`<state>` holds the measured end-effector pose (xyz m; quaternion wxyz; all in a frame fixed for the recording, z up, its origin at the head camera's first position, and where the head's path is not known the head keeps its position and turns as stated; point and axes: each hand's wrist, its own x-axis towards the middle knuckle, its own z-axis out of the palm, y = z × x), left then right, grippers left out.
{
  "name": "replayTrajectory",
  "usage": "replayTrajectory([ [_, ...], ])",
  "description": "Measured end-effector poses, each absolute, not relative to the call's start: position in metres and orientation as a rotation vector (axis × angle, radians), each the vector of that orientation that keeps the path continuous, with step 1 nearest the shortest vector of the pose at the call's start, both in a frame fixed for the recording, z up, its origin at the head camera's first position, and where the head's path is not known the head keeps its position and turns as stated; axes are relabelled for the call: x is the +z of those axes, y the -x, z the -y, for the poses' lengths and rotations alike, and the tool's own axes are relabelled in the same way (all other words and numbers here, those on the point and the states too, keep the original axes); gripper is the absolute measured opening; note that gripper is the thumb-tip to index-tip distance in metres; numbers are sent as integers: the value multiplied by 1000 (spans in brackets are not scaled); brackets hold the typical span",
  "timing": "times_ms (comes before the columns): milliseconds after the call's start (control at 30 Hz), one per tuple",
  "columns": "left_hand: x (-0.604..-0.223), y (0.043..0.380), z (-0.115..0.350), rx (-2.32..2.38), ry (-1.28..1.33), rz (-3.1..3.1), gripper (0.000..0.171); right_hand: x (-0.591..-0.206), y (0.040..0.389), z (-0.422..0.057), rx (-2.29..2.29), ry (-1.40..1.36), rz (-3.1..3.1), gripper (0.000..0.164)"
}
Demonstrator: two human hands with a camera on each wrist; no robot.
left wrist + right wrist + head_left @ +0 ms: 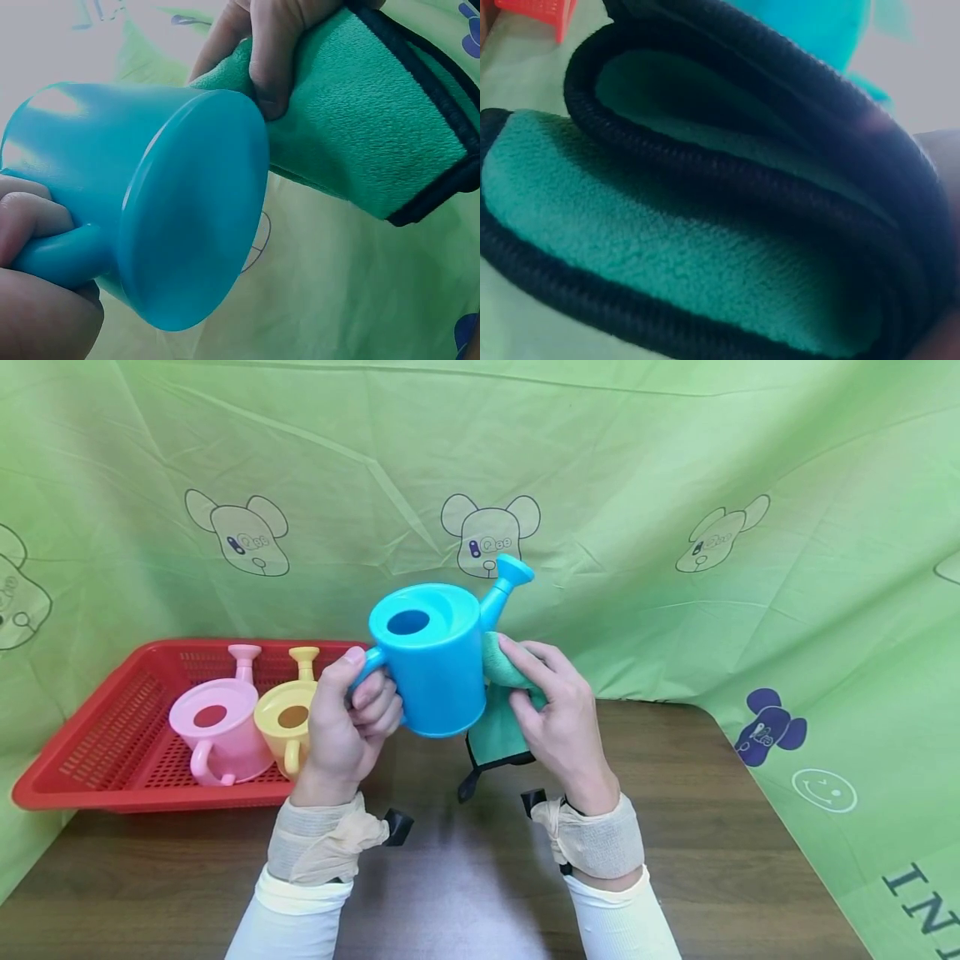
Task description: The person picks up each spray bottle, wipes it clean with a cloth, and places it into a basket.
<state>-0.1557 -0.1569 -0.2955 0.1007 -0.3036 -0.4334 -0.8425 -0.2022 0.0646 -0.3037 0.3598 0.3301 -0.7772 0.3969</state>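
A blue toy watering can [437, 681] is held up over the table, its spout pointing up and to the right. My left hand [352, 718] grips it by the handle, fingers curled through the loop. In the left wrist view the flat base of the can [199, 217] faces the camera. My right hand [562, 718] pinches a folded green cloth [504, 727] with dark edging and has it against the can's side, below the spout. The cloth's folds [652, 232] fill most of the right wrist view, hiding nearly all of the right hand there.
On the left of the wooden table [712, 835] stands a red plastic basket [90, 760]. Inside it are a pink watering can [232, 727] and a yellow watering can [281, 714], the latter partly behind my left hand. A green curtain [600, 452] hangs behind and along the right.
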Motion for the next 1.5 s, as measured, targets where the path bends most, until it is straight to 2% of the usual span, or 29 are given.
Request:
replayTrajectory([
  [767,-294,157,162,-2561,961,940,44,-306,203,-65,950,-931,2068,54],
  [1500,-292,157,166,-2656,1048,1003,44,-307,205,-65,1032,-909,2027,52],
])
